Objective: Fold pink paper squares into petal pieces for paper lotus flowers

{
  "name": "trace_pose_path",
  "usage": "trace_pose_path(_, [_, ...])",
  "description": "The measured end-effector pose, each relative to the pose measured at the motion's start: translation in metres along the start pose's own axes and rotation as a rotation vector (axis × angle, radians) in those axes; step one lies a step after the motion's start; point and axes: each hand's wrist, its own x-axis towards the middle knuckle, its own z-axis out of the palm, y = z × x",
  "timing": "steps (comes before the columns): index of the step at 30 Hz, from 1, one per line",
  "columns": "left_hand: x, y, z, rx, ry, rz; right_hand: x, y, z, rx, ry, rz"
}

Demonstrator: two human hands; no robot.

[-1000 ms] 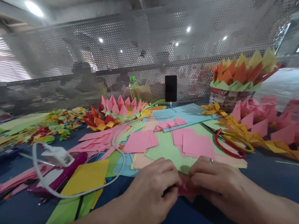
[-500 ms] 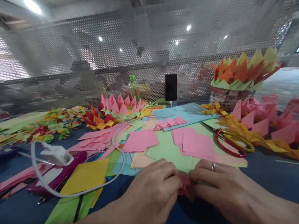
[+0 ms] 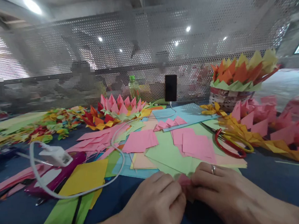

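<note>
Between my two hands, close to the table's near side, is a small piece of pink paper [image 3: 184, 180], mostly covered by fingers. My left hand [image 3: 157, 198] has its fingers curled and closed on the paper's left side. From the right, my right hand [image 3: 219, 186], with a ring on one finger, pinches the same paper. How the paper is folded is hidden. Just beyond lie green sheets [image 3: 166, 152] and loose pink squares [image 3: 198, 146]. Another pile of pink squares [image 3: 141, 141] is a little to the left.
Scissors [image 3: 229, 143] with red and yellow handles lie right. A white charging cable [image 3: 80, 194] loops across the left, by a purple tool [image 3: 58, 175]. A phone [image 3: 170, 88] stands at the back. Folded paper points [image 3: 260, 119] line the right; a paper-filled pot [image 3: 229, 96] stands behind.
My left hand has shifted slightly down and toward me, and more of the pink paper's upper edge shows between the hands. My right hand has moved slightly. Both still grip the paper.
</note>
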Motion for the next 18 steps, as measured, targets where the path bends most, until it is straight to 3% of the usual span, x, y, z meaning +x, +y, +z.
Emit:
trace_pose_path(3, [0.000,-0.001,0.004,0.027,0.013,0.024,-0.003,0.003,0.008,0.035,0.059,0.017])
trace_pose_path(8, [0.001,-0.001,0.004,0.050,0.027,0.040,-0.003,0.004,0.010,-0.022,0.015,0.000])
trace_pose_path(18, [0.000,-0.001,0.004,0.063,0.051,0.039,-0.006,0.004,0.020,-0.097,0.084,0.008])
